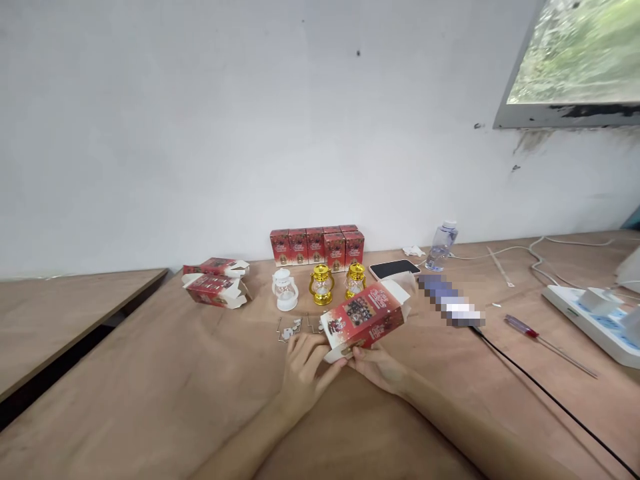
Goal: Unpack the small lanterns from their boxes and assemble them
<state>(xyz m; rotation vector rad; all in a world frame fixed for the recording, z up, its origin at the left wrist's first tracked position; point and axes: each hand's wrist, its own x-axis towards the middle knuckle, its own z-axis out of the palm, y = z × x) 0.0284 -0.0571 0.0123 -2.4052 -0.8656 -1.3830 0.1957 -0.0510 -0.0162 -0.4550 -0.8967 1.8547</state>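
Left hand (301,373) and right hand (379,368) with fingers gripping one open-ended box (367,317), contents hidden, two opened cartons (212,291), seven visible small boxes (297,248), three lanterns (323,285), one bottle (442,248) holding liquid

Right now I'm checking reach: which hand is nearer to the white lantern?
The left. The left hand is just in front of the white lantern; the right hand, holding the red box, is farther off to its right.

Red and white pattern the held box (365,312)
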